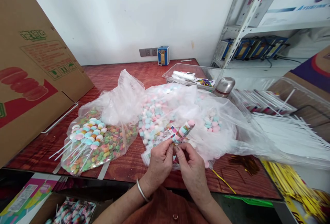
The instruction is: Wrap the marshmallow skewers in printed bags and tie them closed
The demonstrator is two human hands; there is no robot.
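Both my hands meet near the table's front edge. My left hand [160, 160] and my right hand [190, 164] pinch the lower end of a candy skewer [183, 131] of pink, white and blue sweets in a clear printed sleeve; it points up and to the right. Behind it lies an open plastic bag [165, 110] of loose pastel candies. At the left, several finished skewers [85, 136] with white sticks rest on a bag of coloured cereal rings [103, 151]. A yellow twist tie [223, 181] lies right of my right hand.
A large cardboard box [33, 79] leans at the left. At the back stand a clear tray [192, 76], a steel flask [224, 86] and a blue device [163, 55]. White sticks [283, 127] and gold ties [294, 179] fill the right side. Metal shelving [257, 17] stands right.
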